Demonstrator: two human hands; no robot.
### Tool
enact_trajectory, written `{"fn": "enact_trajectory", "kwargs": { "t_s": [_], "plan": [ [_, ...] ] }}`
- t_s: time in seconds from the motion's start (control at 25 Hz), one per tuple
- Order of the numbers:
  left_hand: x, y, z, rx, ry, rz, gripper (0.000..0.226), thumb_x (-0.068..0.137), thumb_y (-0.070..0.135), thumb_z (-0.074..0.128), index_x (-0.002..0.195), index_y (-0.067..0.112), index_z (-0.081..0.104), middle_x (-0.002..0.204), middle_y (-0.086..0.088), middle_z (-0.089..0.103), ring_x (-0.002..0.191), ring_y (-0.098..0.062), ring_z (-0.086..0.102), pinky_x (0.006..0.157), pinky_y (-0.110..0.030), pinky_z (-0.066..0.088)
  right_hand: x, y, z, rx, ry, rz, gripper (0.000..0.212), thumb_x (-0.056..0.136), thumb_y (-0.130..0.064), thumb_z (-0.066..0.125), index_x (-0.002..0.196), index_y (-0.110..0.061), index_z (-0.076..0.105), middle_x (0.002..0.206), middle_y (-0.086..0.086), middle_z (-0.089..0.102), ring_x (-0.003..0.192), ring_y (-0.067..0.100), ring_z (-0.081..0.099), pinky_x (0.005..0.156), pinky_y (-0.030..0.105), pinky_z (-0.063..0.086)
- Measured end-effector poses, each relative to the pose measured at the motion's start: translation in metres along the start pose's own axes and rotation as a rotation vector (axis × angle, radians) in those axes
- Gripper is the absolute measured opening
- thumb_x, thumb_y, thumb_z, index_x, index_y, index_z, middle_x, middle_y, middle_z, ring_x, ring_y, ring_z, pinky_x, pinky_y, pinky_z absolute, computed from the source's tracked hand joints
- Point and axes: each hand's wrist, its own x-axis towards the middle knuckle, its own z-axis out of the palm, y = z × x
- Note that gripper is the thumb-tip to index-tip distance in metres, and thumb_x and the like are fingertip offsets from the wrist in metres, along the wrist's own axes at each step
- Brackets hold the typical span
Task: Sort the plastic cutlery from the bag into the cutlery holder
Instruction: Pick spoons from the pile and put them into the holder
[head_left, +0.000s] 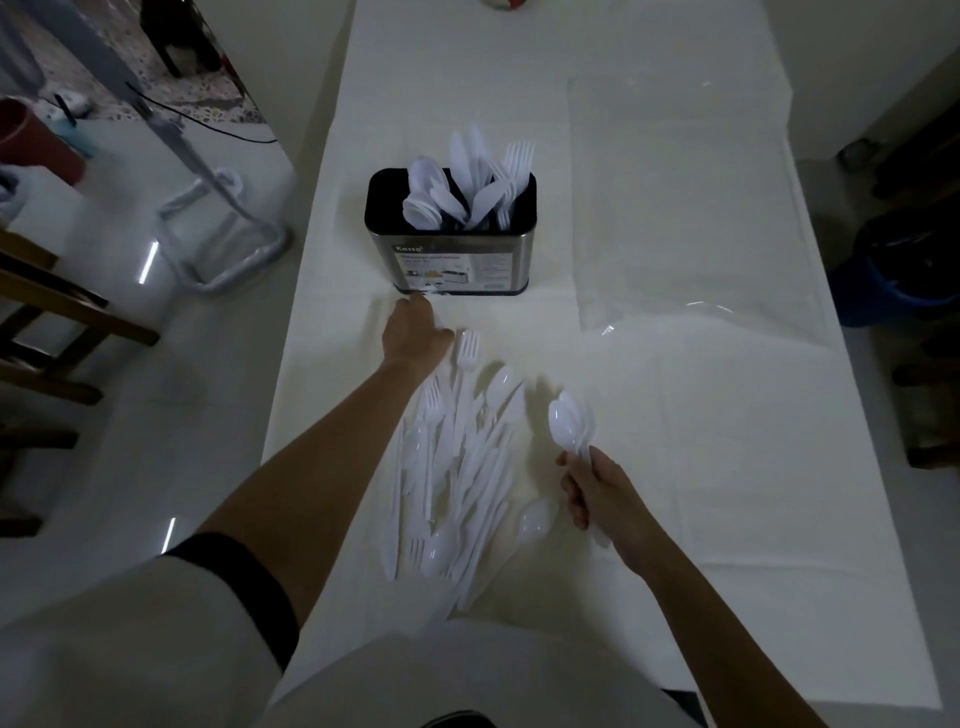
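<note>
Right hand (597, 493) fingers clasp several spoons (571, 421) just right of the cutlery pile (457, 467) by the desk's (727, 441) near edge. Left hand (415, 335) lies between pile and cutlery holder (452, 260), and whether its fingers hold anything cannot be told.

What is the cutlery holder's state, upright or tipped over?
Upright. The cutlery holder stands on its base, with spoons, knives and forks sticking up from its open top.

floor: glossy white tiles (208, 364) | left: brown wooden chair frame (67, 307) | grey bent metal tube stand (228, 283) | right: blue plastic bucket (883, 293) | light: dim
</note>
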Motion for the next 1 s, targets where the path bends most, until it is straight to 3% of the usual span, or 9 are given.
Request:
{"fn": "enact_trajectory", "kwargs": {
  "t_s": [0.12, 0.28, 0.4, 0.52, 0.64, 0.72, 0.84, 0.92, 1.0],
  "plan": [
    [-0.005, -0.002, -0.001, -0.066, 0.116, 0.003, 0.028, 0.083, 0.021, 0.056, 0.094, -0.003, 0.061, 0.097, -0.018, 0.064, 0.087, -0.03, 0.062, 0.075, -0.035, 0.051, -0.007, 0.01, -0.003, 0.002, 0.022, -0.004, 0.02, 0.099, -0.02, 0.041, 0.096, -0.003, 0.051, 0.06, 0.002, 0.044, 0.044, 0.012, 0.037, 0.042, 0.022, 0.032],
    [-0.015, -0.013, -0.008, -0.352, 0.231, -0.048, 0.033, 0.083, 0.013, 0.036, 0.076, -0.003, 0.064, 0.074, -0.021, 0.066, 0.069, -0.035, 0.068, 0.061, -0.04, 0.057, -0.007, 0.009, 0.003, 0.053, 0.003, 0.0, 0.018, 0.099, -0.017, 0.041, 0.093, -0.005, 0.052, 0.061, 0.002, 0.041, 0.045, 0.009, 0.035, 0.042, 0.019, 0.03],
    [-0.06, 0.003, -0.014, -0.86, 0.211, -0.191, 0.016, 0.088, 0.002, 0.053, 0.087, 0.006, 0.069, 0.076, -0.009, 0.066, 0.069, -0.024, 0.067, 0.062, -0.032, 0.061, -0.006, 0.003, 0.009, 0.043, -0.002, -0.03, 0.019, 0.099, -0.018, 0.041, 0.089, -0.008, 0.053, 0.062, 0.002, 0.044, 0.045, 0.009, 0.039, 0.043, 0.019, 0.033],
    [-0.108, 0.021, -0.004, -1.035, 0.054, -0.29, 0.008, 0.082, 0.004, 0.065, 0.084, 0.009, 0.071, 0.071, -0.006, 0.065, 0.066, -0.02, 0.061, 0.068, -0.03, 0.058, -0.007, 0.002, 0.015, -0.034, -0.003, -0.072, 0.023, 0.1, -0.021, 0.039, 0.092, -0.006, 0.055, 0.069, 0.005, 0.057, 0.049, 0.009, 0.054, 0.048, 0.018, 0.044],
    [-0.136, 0.031, 0.011, -0.971, -0.068, -0.304, 0.009, 0.079, 0.005, 0.068, 0.084, 0.01, 0.073, 0.069, -0.008, 0.068, 0.059, -0.015, 0.061, 0.056, -0.021, 0.054, -0.012, -0.003, 0.023, 0.043, -0.046, -0.07, 0.029, 0.101, -0.025, 0.037, 0.095, -0.004, 0.057, 0.078, 0.006, 0.066, 0.06, 0.013, 0.067, 0.057, 0.023, 0.052],
    [-0.148, 0.033, 0.019, -0.932, -0.113, -0.238, 0.017, 0.077, 0.004, 0.067, 0.071, 0.019, 0.073, 0.067, -0.008, 0.07, 0.06, -0.018, 0.064, 0.062, -0.027, 0.057, -0.017, -0.008, 0.024, 0.197, -0.092, -0.029, 0.032, 0.102, -0.024, 0.035, 0.093, -0.005, 0.059, 0.077, 0.007, 0.068, 0.057, 0.018, 0.067, 0.053, 0.026, 0.051],
    [-0.155, 0.029, 0.03, -0.722, -0.119, -0.034, 0.014, 0.074, 0.01, 0.07, 0.066, 0.021, 0.072, 0.067, -0.001, 0.07, 0.062, -0.011, 0.064, 0.067, -0.031, 0.055, -0.025, -0.005, 0.015, 0.271, -0.094, -0.035, 0.033, 0.101, -0.029, 0.036, 0.088, -0.008, 0.058, 0.064, 0.003, 0.057, 0.043, 0.012, 0.049, 0.041, 0.021, 0.036],
    [-0.157, 0.027, 0.032, -0.605, -0.142, 0.104, 0.002, 0.076, 0.015, 0.072, 0.074, 0.016, 0.073, 0.068, 0.007, 0.067, 0.062, 0.0, 0.059, 0.065, -0.017, 0.05, -0.028, 0.004, 0.006, 0.21, -0.095, -0.059, 0.028, 0.101, -0.03, 0.037, 0.094, -0.009, 0.054, 0.058, -0.003, 0.042, 0.041, 0.007, 0.035, 0.04, 0.02, 0.027],
    [-0.163, 0.02, 0.032, -0.464, -0.166, 0.24, 0.009, 0.081, 0.022, 0.069, 0.081, 0.013, 0.07, 0.071, 0.008, 0.064, 0.063, 0.001, 0.057, 0.063, -0.012, 0.045, -0.031, 0.015, -0.004, 0.161, -0.065, -0.063, 0.026, 0.101, -0.028, 0.038, 0.096, -0.008, 0.053, 0.055, -0.004, 0.035, 0.041, 0.007, 0.03, 0.039, 0.02, 0.023]
  ]
}}
